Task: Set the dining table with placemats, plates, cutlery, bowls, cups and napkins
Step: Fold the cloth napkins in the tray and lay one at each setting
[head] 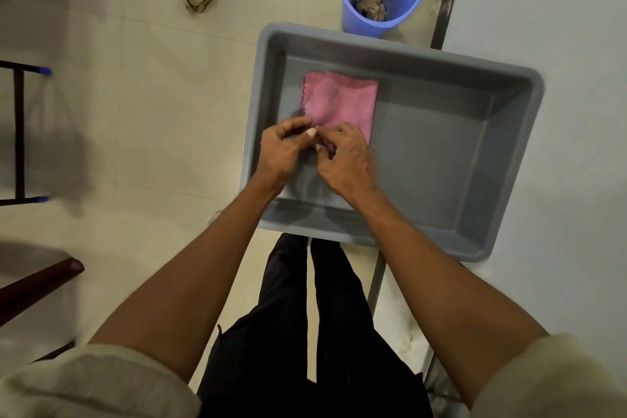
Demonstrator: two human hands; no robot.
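Left hand (283,153) and right hand (346,159) together, both pinching near edge of pink napkin (341,100) lying beyond them inside grey tub (458,159) on counter (559,27).

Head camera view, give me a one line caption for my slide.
Left hand and right hand pinch the near edge of a folded pink microfibre cloth inside a grey plastic tub.

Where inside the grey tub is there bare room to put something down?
The right half of the grey tub, between the pink cloth and the right wall, is bare. The near-left part is crowded: both hands, left hand and right hand, pinch the cloth's near edge.
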